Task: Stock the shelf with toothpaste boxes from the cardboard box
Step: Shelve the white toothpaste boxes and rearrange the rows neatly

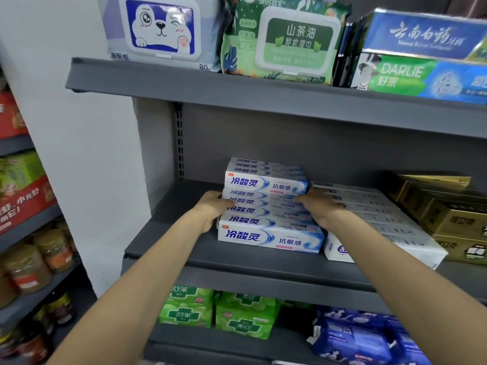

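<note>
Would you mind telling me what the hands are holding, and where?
Both hands, left hand and right hand, grip the toothpaste boxes by their two ends.

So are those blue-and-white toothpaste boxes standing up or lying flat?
Lying flat. The blue-and-white toothpaste boxes lie lengthwise on the middle shelf, stacked higher at the back, printed long sides facing forward.

Fingertips of the left hand [210,206] hidden behind the stacked white-and-blue toothpaste boxes [266,206], right of that stack gold cartons [448,219] cut by the frame edge, far left blurred glass jars [26,270], labels unreadable
</note>
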`<state>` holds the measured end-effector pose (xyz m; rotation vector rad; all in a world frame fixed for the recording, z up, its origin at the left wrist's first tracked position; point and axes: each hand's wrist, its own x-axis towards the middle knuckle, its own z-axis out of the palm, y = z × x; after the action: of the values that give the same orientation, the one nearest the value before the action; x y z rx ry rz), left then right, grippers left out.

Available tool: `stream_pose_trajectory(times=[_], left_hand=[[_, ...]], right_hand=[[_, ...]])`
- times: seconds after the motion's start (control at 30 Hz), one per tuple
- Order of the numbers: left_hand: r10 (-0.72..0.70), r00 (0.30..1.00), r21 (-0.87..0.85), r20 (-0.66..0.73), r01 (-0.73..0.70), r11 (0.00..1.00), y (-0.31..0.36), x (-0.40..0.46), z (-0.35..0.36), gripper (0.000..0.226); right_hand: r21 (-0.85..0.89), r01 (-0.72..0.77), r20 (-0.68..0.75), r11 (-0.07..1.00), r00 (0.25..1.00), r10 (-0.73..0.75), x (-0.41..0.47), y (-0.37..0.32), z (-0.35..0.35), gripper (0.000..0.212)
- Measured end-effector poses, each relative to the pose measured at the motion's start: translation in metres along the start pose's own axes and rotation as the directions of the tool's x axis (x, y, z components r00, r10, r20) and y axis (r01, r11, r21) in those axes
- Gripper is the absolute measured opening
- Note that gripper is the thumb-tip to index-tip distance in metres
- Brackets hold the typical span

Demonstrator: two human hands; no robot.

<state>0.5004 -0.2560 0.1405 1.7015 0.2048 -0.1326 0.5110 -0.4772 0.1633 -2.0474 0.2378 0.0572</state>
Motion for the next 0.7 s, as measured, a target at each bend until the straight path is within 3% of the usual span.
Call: stream_pose_trajectory(times=[0.23,0.53,0.7], left_hand=[[0.000,1.000,-0.007,-0.020,0.000,1.000,0.000,0.000,-0.001,0.017],[-0.003,1.000,-0.014,-0.013,0.003,1.000,0.003,-0.008,0.001,0.018],[-0.008,1.000,-0.009,0.007,0.008,1.000,0.006,-0.016,0.002,0.020]], right_hand=[[0.000,0.006,0.030,1.000,1.000,-0.006,-0.006,-0.001,-0.001,0.030],[-0.343,0.126,0.143,0.931,0.986,-0.081,-0.040,-0.006,-0.005,0.049],[-0.375,0.139,0.155,0.916,0.984,-0.086,-0.039,-0.005,-0.004,0.049]])
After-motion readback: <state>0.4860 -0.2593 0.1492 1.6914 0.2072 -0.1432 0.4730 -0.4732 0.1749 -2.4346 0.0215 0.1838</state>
